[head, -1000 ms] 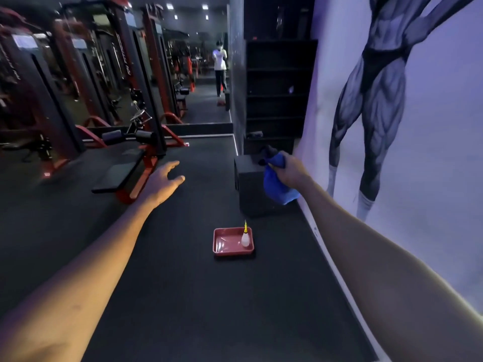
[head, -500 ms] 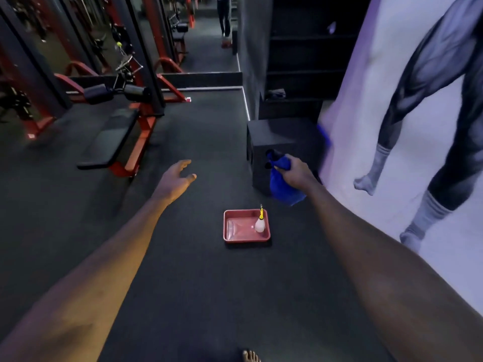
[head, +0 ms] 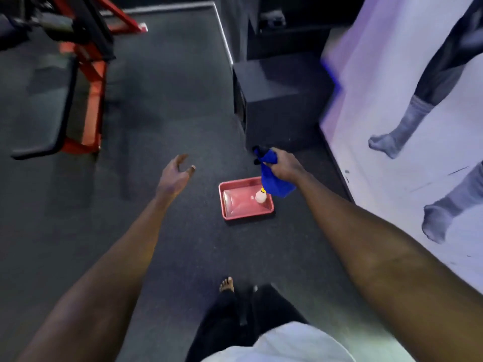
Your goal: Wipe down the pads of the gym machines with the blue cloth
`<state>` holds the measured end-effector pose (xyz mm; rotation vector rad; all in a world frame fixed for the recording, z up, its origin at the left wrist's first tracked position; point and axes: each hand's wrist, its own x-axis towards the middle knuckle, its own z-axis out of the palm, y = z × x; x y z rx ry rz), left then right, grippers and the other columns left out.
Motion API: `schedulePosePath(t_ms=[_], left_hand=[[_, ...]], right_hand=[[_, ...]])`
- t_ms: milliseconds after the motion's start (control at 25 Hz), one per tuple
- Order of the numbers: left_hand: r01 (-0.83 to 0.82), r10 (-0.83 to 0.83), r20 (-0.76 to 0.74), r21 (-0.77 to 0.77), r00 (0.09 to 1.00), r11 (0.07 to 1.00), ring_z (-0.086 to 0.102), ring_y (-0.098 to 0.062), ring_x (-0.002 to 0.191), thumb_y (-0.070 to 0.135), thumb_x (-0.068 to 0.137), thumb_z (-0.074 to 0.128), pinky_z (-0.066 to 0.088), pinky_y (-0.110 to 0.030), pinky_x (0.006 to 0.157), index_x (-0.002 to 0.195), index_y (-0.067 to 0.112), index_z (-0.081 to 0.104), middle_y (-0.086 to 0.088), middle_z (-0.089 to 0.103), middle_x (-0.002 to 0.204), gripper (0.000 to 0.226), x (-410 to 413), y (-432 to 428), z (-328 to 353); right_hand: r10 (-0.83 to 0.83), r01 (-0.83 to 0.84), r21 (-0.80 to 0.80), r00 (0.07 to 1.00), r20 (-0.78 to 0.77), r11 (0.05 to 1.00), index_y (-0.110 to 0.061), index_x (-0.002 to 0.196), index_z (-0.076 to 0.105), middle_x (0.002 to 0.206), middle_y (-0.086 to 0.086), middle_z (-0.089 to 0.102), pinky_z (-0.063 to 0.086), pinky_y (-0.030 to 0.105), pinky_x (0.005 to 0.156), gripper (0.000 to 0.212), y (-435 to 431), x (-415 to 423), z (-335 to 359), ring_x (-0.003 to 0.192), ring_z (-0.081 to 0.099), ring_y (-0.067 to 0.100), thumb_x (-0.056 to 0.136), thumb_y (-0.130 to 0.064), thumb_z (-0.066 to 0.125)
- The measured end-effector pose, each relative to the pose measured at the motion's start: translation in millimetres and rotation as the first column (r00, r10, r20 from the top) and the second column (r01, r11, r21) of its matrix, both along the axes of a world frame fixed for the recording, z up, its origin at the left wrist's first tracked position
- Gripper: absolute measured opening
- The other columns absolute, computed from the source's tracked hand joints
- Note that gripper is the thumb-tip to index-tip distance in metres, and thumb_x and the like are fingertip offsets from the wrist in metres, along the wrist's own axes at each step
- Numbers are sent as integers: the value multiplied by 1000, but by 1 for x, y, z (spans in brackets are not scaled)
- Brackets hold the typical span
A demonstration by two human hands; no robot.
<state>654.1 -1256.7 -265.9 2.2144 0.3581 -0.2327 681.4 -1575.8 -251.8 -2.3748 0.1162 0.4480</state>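
The view has tipped down: the right hand (head: 285, 165), gripping the bunched blue cloth (head: 274, 182), now hangs mid-frame over the red plastic tray (head: 248, 215) and small white bottle (head: 260, 197). The left hand (head: 174, 176) spreads wide, empty. Probably fetching cleaner before wiping.

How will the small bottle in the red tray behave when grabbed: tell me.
The bottle looks small and plastic, so probably light. It stands upright in the red tray, so a sideways nudge might tip it. Fill level cannot be seen.
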Motion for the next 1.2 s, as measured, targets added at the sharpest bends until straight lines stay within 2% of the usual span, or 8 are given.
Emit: schedulePosePath(t_ms=[120, 200, 400, 560, 800, 920, 1080, 1200], left_hand=[[26, -26, -128, 2, 991, 1000, 47, -24, 138, 22, 97, 66, 33, -31, 113, 145, 6, 50, -10, 52, 148, 53, 40, -9, -41], [38, -39, -203, -6, 978, 999, 47, -25, 138, 25, 98, 65, 35, -34, 113, 147, 6, 46, -10, 50, 150, 56, 72, -18, -81], [-23, 18, -344, -11, 939, 1000, 50, -25, 135, 25, 97, 65, 36, -30, 108, 145, 7, 50, -10, 54, 146, 53, 139, -40, -215], [16, -22, -460, -16, 888, 1000, 52, -26, 133, 28, 98, 64, 37, -28, 107, 146, 11, 49, -8, 53, 148, 53, 180, -48, -338], [79, -67, -473, 7, 878, 997, 57, -28, 126, 30, 99, 62, 40, -30, 102, 146, 15, 50, -9, 55, 146, 51, 216, -47, -541], [92, -83, -451, -1, 889, 996, 58, -23, 122, 28, 99, 62, 37, -21, 93, 147, 18, 49, -4, 55, 146, 50, 218, -44, -627], [100, -102, -386, -27, 917, 995, 56, -19, 125, 21, 96, 64, 33, -16, 95, 145, 19, 50, -1, 56, 144, 51, 216, -36, -700], [131, -132, -330, -27, 935, 991, 47, -12, 133, 16, 94, 64, 27, -11, 100, 147, 14, 47, -2, 50, 150, 55, 211, -31, -725]], right_hand=[[-13, 11, -13, 996, -93, 1000, -17, 128, 61, 122, 12, 69, 41, 25, 79, 35, 5, 39, -45, 112, 63, 29, 93, -22, 66], [12, -19, -43, 986, -167, 999, -16, 131, 60, 124, 14, 68, 44, 30, 85, 38, 6, 69, -93, 113, 63, 32, 93, -19, 65], [-2, -11, -36, 946, -323, 999, -15, 125, 62, 116, 12, 71, 47, 31, 78, 35, 7, 123, -239, 108, 66, 32, 90, -17, 67], [-37, 12, -59, 896, -442, 998, -17, 127, 60, 116, 15, 70, 51, 39, 85, 36, 6, 146, -380, 107, 65, 36, 91, -18, 65], [-37, 2, -85, 911, -412, 996, -18, 121, 62, 110, 14, 72, 52, 40, 83, 34, 20, 188, -599, 104, 65, 37, 87, -17, 67], [46, -91, -101, 924, -380, 991, -15, 123, 61, 113, 17, 70, 52, 43, 84, 36, 33, 205, -694, 104, 64, 40, 87, -15, 65], [134, -200, -167, 931, -339, 966, -12, 120, 59, 117, 17, 68, 50, 45, 86, 38, 49, 220, -780, 109, 61, 41, 82, -10, 60], [177, -271, -200, 904, -388, 942, -12, 138, 51, 136, 14, 59, 43, 42, 99, 54, 60, 217, -814, 125, 54, 37, 85, -12, 62]])
